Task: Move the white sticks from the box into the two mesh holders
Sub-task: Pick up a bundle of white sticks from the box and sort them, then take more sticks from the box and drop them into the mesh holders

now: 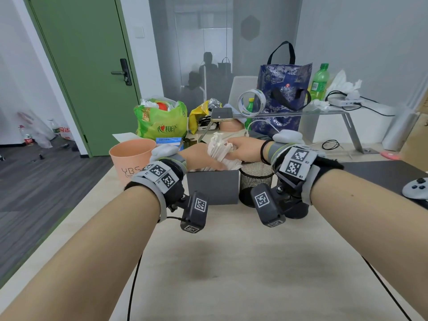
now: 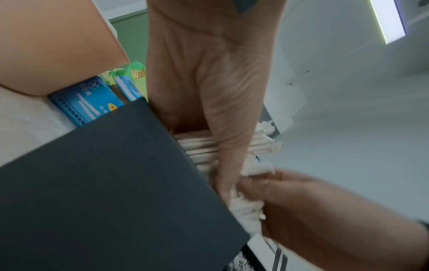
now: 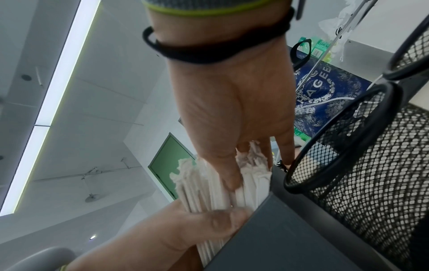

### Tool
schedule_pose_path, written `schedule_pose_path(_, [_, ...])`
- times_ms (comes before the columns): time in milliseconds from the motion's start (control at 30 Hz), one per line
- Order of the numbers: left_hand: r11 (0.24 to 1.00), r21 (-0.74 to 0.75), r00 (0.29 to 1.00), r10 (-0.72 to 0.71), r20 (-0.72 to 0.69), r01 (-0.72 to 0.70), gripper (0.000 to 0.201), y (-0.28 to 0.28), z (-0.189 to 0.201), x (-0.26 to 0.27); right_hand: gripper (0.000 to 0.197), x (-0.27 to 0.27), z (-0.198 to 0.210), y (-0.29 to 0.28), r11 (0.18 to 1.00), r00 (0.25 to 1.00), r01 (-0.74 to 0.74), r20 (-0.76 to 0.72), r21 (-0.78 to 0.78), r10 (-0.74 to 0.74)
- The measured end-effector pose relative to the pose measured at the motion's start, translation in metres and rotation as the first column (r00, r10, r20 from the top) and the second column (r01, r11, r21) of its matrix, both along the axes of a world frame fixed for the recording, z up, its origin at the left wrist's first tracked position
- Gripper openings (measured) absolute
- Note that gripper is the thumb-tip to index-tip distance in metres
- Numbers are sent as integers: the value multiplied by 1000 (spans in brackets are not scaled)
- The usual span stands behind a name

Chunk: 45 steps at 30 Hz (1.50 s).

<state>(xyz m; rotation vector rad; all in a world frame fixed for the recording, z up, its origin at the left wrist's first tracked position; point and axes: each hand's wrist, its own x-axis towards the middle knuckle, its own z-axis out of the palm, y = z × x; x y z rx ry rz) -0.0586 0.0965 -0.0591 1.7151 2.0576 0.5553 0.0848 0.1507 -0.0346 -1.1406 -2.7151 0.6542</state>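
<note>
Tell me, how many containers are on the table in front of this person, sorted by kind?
Black round wire-mesh holders: 2
Dark grey square box: 1
Peach plastic bucket: 1
Total: 4
Not counted: the bundle of thin white sticks rising from the box, too dense to count.

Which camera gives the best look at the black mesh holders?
The right wrist view: both mesh holders show rims and weave close up. The head view shows one, partly behind the wrist gear. The left wrist view catches only a sliver.
</note>
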Motion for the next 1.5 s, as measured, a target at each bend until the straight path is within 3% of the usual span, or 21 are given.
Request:
schedule_pose_path(100, [997, 77, 999, 26, -29, -24, 34, 3, -2, 4, 53, 1, 0, -1, 999, 1000, 27, 0, 20, -27])
schedule_pose_path(200, [984, 167, 994, 54, 91, -69, 53, 3, 3, 1, 67, 0, 2, 2, 998, 998, 67, -22, -4, -67])
schedule_pose_path(267, [967, 243, 987, 47, 153, -83, 54, 1, 9, -2, 70, 1, 4, 2, 997, 997, 74, -12, -13, -74])
schedule_pose_path(400, [962, 184, 978, 189, 93, -203, 67, -1, 7, -1, 70, 2, 3, 0, 997, 997, 72, 23, 14, -72])
schedule_pose_path(467, [946, 186, 964, 260, 50, -265, 54, -2, 6, -1, 64, 2, 1, 0, 997, 997, 68, 19, 27, -68])
schedule_pose_path(567, [927, 207, 949, 308, 60, -314, 63, -3, 9, -2, 75, 1, 1, 0, 999, 999, 52, 11, 4, -52])
schedule_pose_path(700, [902, 246, 935, 333, 125, -354, 54, 2, 11, -4, 87, 2, -1, -1, 999, 999, 32, -30, 3, -32])
schedule_pose_path(800, [872, 295, 921, 367, 133, -390, 48, 2, 16, -3, 83, 1, 1, -4, 1000, 999, 6, -45, 31, -4])
schedule_pose_path(900, [842, 298, 893, 430, 133, -450, 44, 2, 23, -3, 75, -1, 2, -10, 1000, 998, -19, 53, 23, 18])
schedule_pose_path(1000, [837, 343, 904, 394, 165, -427, 45, -4, 31, 0, 76, -3, -1, -14, 998, 984, -53, 170, 16, 50])
schedule_pose_path(1167, [661, 469, 811, 483, 330, -585, 39, -13, 50, 8, 77, -4, 3, -14, 1000, 1000, 0, -3, 9, 0])
schedule_pose_path(1233, [629, 504, 806, 472, 359, -592, 31, -15, 55, 7, 74, -3, 6, -15, 999, 996, 26, -85, 29, -23])
schedule_pose_path(1300, [603, 567, 827, 435, 356, -562, 40, -18, 60, 6, 75, -3, 8, -16, 997, 991, 62, -121, 42, -57])
schedule_pose_path(1500, [554, 627, 835, 401, 376, -548, 49, -27, 69, 24, 76, 0, 6, -26, 995, 998, 50, 27, -85, -48])
